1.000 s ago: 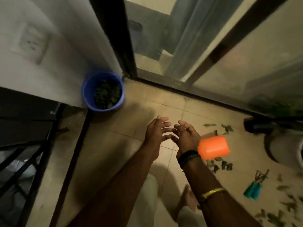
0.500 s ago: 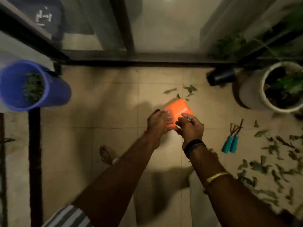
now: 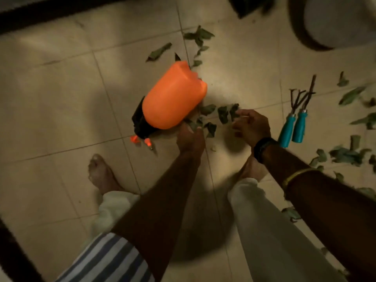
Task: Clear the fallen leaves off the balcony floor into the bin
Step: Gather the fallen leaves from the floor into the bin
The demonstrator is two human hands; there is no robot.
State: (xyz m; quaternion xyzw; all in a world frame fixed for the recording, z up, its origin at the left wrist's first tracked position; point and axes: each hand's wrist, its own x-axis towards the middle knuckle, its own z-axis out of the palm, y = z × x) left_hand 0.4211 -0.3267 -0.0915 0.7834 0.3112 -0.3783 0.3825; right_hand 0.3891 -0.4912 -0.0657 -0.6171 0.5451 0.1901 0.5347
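Gathering leaves beside the orange sprayer

Left hand pinches leaves on the floor; right hand curls around more. Many lie scattered right; bin unseen.

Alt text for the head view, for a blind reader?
Both bare hands, left hand and right hand, gather green fallen leaves from the beige tiled floor beside a tipped orange plastic spray bottle; teal-handled garden tools lie right.

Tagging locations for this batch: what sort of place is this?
Probably a home balcony or patio used for potted plants: a tiled floor strewn with leaves, an orange sprayer on its side, and garden tools.
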